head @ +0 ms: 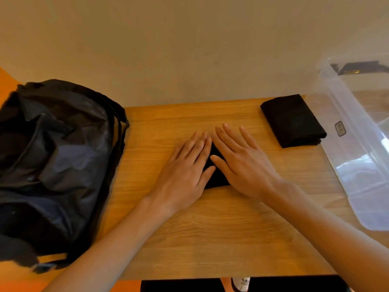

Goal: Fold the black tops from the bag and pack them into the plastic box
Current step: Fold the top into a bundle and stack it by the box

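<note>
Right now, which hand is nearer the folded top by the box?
Right. The right hand lies flat left of the folded top; the left hand is farther left, toward the bag.

A wooden table [221,228] stands against a plain beige wall [189,39]. At its middle, the left hand [185,171] and the right hand [242,163] lie flat with straight fingers, side by side, pressing on a small folded black top [214,173] that shows only between them. A second folded black top [292,120] lies at the far right, just beside a clear plastic box [347,127]. A crumpled black bag [54,154] sits on the left edge.
</note>
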